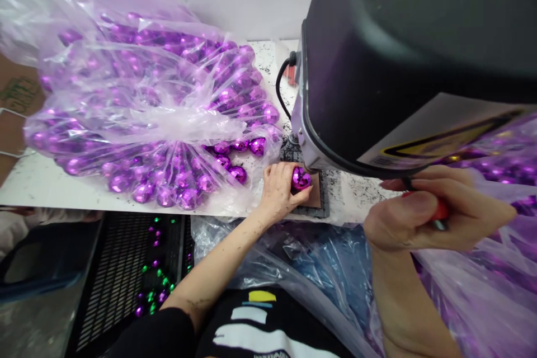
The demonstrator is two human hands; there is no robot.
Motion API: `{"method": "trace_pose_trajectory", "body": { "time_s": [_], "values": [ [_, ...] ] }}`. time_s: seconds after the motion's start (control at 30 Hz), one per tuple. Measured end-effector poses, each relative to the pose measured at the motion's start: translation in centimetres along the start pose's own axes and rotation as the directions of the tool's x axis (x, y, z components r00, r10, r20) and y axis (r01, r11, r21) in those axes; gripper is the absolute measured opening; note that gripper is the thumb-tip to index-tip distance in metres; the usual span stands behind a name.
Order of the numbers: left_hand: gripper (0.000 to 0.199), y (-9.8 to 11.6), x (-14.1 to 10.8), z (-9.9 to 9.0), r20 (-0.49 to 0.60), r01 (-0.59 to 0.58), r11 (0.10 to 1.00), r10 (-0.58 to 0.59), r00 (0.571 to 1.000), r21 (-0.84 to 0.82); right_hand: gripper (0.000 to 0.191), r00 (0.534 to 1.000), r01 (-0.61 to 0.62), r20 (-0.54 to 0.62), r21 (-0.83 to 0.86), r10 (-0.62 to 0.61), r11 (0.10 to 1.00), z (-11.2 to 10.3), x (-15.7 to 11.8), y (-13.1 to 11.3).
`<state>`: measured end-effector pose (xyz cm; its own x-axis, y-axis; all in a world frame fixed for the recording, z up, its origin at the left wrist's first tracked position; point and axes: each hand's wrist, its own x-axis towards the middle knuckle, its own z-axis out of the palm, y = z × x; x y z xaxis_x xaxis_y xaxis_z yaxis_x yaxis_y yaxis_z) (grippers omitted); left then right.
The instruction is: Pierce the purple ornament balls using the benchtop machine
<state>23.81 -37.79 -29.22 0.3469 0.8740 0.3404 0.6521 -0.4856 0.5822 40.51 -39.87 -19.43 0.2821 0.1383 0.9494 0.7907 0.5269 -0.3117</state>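
My left hand point(280, 190) is closed around a shiny purple faceted ball point(301, 179). It holds the ball over a brown board point(314, 193) on a dark metal base point(325, 207). Right above the ball hangs the lower end of a black-housed drill press point(377, 56); the contact between them is hard to make out. My right hand point(432, 212) grips a red knob point(440, 210) on a metal lever, to the right of the housing. Several loose purple balls point(238, 174) lie at the mouth of a clear bag, left of my left hand.
A large clear plastic bag point(168, 117) full of purple balls covers the table's point(37, 179) left side. Another plastic bag point(482, 285) with purple contents is at the right. Dark shavings speckle the tabletop. Below the edge are a black mesh surface point(109, 274) and green and purple beads point(161, 279).
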Motion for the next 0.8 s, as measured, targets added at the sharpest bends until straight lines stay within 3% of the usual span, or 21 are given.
{"method": "trace_pose_trajectory", "body": {
  "time_s": [0.43,0.8],
  "values": [
    [0.038,0.2,0.1,-0.2,0.028,0.02,1.0,-0.02,0.999,0.015,0.026,0.996,-0.019,0.089,0.017,0.017,1.0,-0.3,0.3,-0.5],
    [0.04,-0.3,-0.1,0.1,0.018,-0.006,1.0,0.006,1.0,0.022,0.033,0.993,0.05,0.102,0.014,-0.051,0.999,-0.6,-1.5,0.4]
  ]
}}
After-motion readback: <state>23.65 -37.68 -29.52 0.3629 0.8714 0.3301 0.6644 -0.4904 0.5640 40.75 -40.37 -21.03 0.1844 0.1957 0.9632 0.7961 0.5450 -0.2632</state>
